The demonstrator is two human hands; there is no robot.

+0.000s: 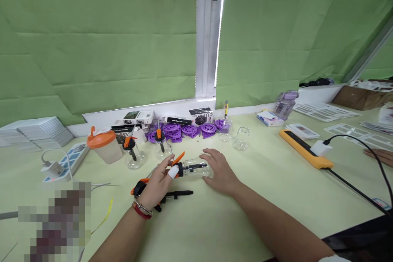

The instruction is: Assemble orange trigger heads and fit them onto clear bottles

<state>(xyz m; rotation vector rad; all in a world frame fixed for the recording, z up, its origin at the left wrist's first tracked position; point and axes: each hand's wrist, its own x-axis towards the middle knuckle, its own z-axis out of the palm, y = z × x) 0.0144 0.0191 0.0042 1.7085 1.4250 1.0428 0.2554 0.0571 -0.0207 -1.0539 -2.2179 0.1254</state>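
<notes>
A clear glass bottle (198, 168) lies sideways between my hands, with a black tube inside. My left hand (162, 182), a white wrap on one finger, grips its orange-and-black top (180, 168). My right hand (219, 170) is curved round the wide base of the bottle. Partly hidden beneath my left hand are loose orange-and-black tops (139, 188) with a black tube (179, 193). Farther back stand two glass bottles (135, 159) fitted with similar tops. An open glass bottle (240, 141) without a top stands beyond my right hand.
Purple plastic parts (190, 130) and small boxes (201, 116) line the back. An orange-lidded jug (106, 145) and a power strip (67, 163) stand left. To the right are a yellow power strip (302, 149), a purple bottle (285, 104) and another person's hand (380, 156).
</notes>
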